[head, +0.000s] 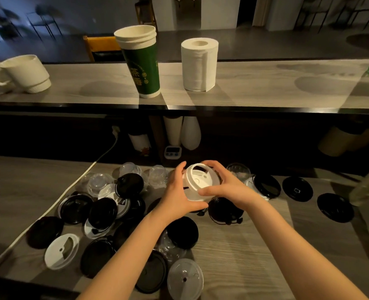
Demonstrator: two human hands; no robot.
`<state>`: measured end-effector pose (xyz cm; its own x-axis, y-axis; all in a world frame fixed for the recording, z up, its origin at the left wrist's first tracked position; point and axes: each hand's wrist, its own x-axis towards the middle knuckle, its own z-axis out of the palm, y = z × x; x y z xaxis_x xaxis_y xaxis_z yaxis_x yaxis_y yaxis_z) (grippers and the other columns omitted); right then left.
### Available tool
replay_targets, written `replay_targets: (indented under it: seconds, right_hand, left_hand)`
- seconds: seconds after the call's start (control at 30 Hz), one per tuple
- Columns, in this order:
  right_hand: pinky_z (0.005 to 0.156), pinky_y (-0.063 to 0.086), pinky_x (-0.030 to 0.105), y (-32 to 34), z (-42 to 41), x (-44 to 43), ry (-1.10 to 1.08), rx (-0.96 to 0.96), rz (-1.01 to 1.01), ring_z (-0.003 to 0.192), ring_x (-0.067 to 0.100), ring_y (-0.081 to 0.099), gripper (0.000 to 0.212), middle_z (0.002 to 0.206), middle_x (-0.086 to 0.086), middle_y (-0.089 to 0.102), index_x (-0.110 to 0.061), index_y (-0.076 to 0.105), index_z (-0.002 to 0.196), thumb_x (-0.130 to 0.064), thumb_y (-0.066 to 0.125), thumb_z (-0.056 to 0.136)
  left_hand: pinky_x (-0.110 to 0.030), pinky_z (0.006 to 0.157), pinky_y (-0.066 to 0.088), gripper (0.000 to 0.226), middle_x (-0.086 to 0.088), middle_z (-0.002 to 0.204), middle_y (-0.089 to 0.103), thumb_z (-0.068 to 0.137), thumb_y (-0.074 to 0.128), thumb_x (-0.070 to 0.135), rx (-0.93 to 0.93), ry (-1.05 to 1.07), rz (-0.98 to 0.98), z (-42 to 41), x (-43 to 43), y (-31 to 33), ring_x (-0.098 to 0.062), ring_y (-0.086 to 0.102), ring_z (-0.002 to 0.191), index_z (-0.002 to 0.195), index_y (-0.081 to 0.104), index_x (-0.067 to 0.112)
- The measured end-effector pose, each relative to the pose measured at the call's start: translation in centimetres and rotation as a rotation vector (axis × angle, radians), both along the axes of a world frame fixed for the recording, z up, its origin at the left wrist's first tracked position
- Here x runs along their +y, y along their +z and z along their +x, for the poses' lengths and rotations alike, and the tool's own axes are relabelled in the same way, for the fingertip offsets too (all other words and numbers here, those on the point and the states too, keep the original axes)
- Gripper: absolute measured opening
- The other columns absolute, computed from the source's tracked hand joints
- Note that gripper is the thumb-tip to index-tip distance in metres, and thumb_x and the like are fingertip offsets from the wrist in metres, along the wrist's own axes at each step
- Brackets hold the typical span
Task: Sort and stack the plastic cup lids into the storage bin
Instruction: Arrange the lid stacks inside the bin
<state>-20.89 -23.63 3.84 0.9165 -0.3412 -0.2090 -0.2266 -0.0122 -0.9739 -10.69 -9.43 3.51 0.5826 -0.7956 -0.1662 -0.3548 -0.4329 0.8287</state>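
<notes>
A white cup lid (200,184) is tilted between both hands: the left hand (178,192) and the right hand (226,187) curl their fingers around its rim. The palms hide its lower edge, so if more lids sit beneath I cannot tell. Under the fingers lie black lids (102,211), some behind the forearms

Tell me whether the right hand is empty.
No, the right hand grips the white lids, together with the left hand.
</notes>
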Motion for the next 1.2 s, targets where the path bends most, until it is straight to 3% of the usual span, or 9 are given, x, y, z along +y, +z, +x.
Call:
replay_targets:
  seconds: [0.13,0.2,0.37,0.5,0.63,0.87,0.93,1.03,1.2]
  right_hand:
    - [0.104,0.044,0.042,-0.2,-0.4,-0.5,0.058,0.065,-0.094,0.122,0.016,0.048,0.09,0.132,-0.006,0.048,-0.04,0.04,0.132,-0.037,0.082,0.053]
    - [0.104,0.041,0.036,-0.2,-0.5,-0.2,0.103,0.109,-0.179,0.124,0.015,0.042,0.09,0.134,-0.008,0.039,-0.045,0.034,0.135,-0.029,0.083,0.061]
    - [0.09,0.035,0.019,0.1,-0.2,0.8,0.17,0.152,-0.415,0.114,0.011,0.035,0.095,0.126,-0.006,0.031,-0.041,0.026,0.144,-0.016,0.081,0.07]
    - [0.094,0.041,0.022,-0.3,-0.3,0.7,0.073,0.088,-0.164,0.118,0.009,0.045,0.079,0.132,-0.005,0.042,-0.039,0.029,0.143,-0.021,0.074,0.079]
    - [0.071,0.052,0.019,-0.9,-0.5,0.7,-0.078,0.012,0.031,0.1,0.016,0.062,0.036,0.118,0.008,0.062,-0.023,0.052,0.123,-0.014,0.062,0.089]
    - [0.082,0.056,0.032,-1.8,-1.1,0.1,-0.151,0.04,0.021,0.098,0.02,0.066,0.031,0.107,0.006,0.066,-0.018,0.057,0.121,-0.021,0.06,0.091]
    - [0.083,0.051,0.024,-2.3,-1.6,-0.3,-0.231,0.088,-0.117,0.101,0.017,0.062,0.033,0.111,0.001,0.065,-0.015,0.056,0.126,-0.025,0.056,0.094]
    - [0.096,0.039,0.026,-4.5,-2.7,-1.1,-0.231,0.314,-0.661,0.124,0.02,0.049,0.051,0.136,0.003,0.053,-0.015,0.046,0.138,-0.032,0.059,0.092]
    - [0.116,0.008,0.052,-9.8,-3.2,0.3,0.229,0.682,-0.998,0.146,0.033,-0.009,0.102,0.16,0.001,-0.006,-0.032,-0.003,0.151,-0.059,0.063,0.078]
  left_hand:
    - [-0.032,0.106,0.036,0.096,0.002,0.137,0.04,0.069,0.074,0.012,0.584,0.097,-0.264,0.6,0.6,0.4,-0.015,0.041,0.128,0.145,0.017,0.024]
    - [-0.036,0.108,0.036,0.075,-0.01,0.137,0.045,0.079,0.067,0.007,0.811,0.234,-0.388,1.0,0.4,0.4,-0.021,0.046,0.126,0.143,0.027,0.015]
    - [-0.025,0.083,0.048,0.059,-0.008,0.114,0.056,0.085,0.048,-0.015,0.704,0.28,-0.326,0.6,-0.2,0.0,-0.017,0.056,0.105,0.136,0.037,0.013]
    - [-0.025,0.077,0.049,0.058,-0.005,0.107,0.056,0.083,0.041,-0.021,0.663,0.367,-0.367,0.8,-0.3,-0.3,-0.014,0.057,0.099,0.131,0.038,0.012]
    - [-0.027,0.084,0.049,0.056,-0.005,0.111,0.054,0.084,0.047,-0.017,0.636,0.33,-0.362,0.8,0.2,-0.6,-0.018,0.054,0.106,0.13,0.039,0.013]
    - [-0.027,0.074,0.054,0.033,-0.008,0.111,0.063,0.09,0.055,0.003,0.599,0.236,-0.238,1.1,0.6,-1.3,-0.02,0.063,0.1,0.122,0.053,0.009]
    - [-0.028,0.076,0.054,0.033,-0.007,0.11,0.063,0.089,0.058,0.004,0.526,0.301,-0.237,1.3,0.3,-1.7,-0.021,0.062,0.1,0.121,0.054,0.009]
    - [-0.035,0.08,0.053,0.027,-0.009,0.113,0.062,0.087,0.061,0.007,0.455,0.427,-0.259,2.1,0.0,-2.5,-0.024,0.061,0.103,0.113,0.056,0.013]
    - [-0.037,0.083,0.051,0.026,-0.01,0.117,0.059,0.088,0.061,0.008,0.432,0.493,-0.256,2.9,0.2,-3.0,-0.024,0.058,0.107,0.111,0.053,0.017]
